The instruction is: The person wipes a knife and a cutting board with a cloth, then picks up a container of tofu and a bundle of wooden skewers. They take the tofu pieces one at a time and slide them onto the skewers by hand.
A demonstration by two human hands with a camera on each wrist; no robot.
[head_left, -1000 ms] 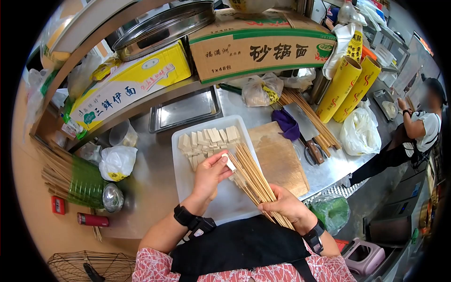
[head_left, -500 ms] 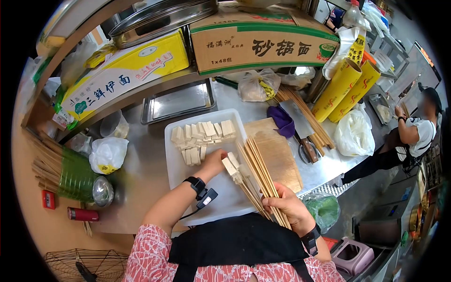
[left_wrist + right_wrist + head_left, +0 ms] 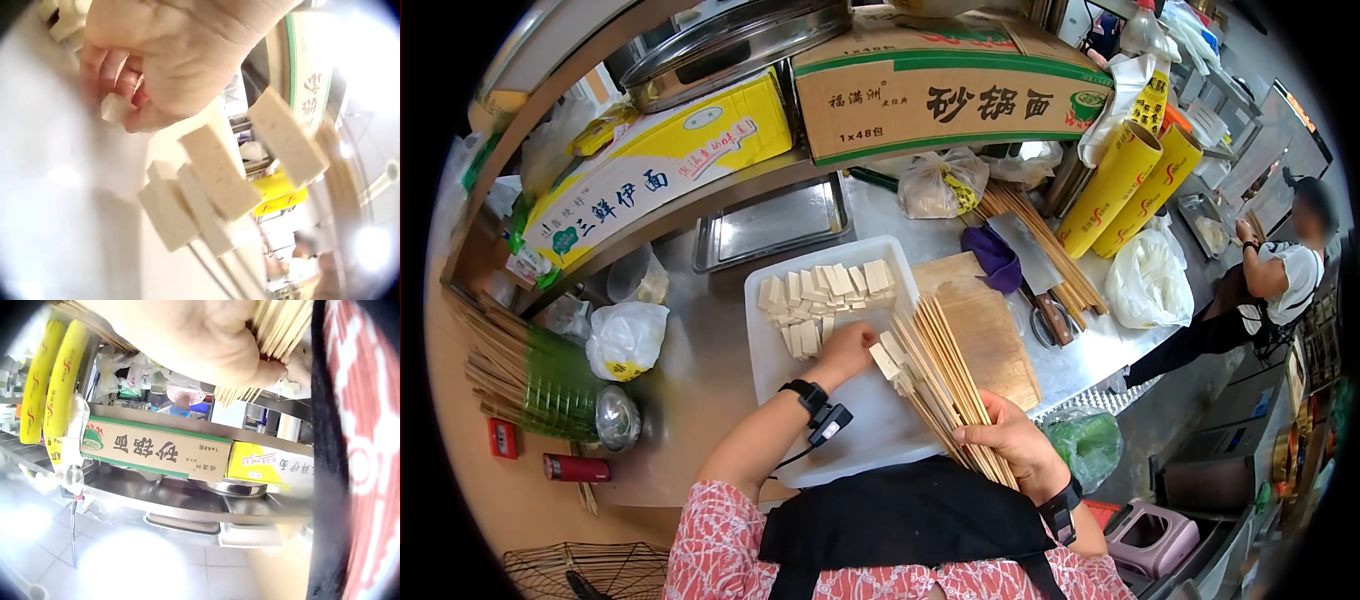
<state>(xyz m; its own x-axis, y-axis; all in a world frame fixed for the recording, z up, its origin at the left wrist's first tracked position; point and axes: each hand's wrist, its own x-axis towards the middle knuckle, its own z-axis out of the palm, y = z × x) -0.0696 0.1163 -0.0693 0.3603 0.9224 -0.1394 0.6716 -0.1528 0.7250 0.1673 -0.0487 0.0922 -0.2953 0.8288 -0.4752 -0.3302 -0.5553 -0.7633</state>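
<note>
My left hand (image 3: pixel 850 352) is low over the white plastic tray (image 3: pixel 762 400), just left of the skewers. In the left wrist view its thumb and fingertips pinch a small pale tofu block (image 3: pixel 116 109). Rows of similar tofu blocks (image 3: pixel 836 280) lie at the tray's far end. My right hand (image 3: pixel 1018 440) grips a thick bundle of bamboo skewers (image 3: pixel 948 360), tips pointing up and away from me. Several skewers on the bundle's left side carry tofu blocks (image 3: pixel 219 172) on their tips. In the right wrist view, the fingers curl round the bare sticks (image 3: pixel 281 328).
Right of the tray lies a wooden board (image 3: pixel 985 330). Beyond it are a cleaver (image 3: pixel 1028 250), a purple cloth (image 3: pixel 992 258), scissors (image 3: pixel 1052 322) and loose skewers (image 3: pixel 1080 270). A metal tray (image 3: pixel 775 228) sits behind, below a shelf with cartons (image 3: pixel 950 105). Another person (image 3: pixel 1290 260) stands at right.
My left hand has let go of a tofu block at the skewer tips, dropped left to the tray, and now pinches another block. My right hand keeps its grip on the skewers.
</note>
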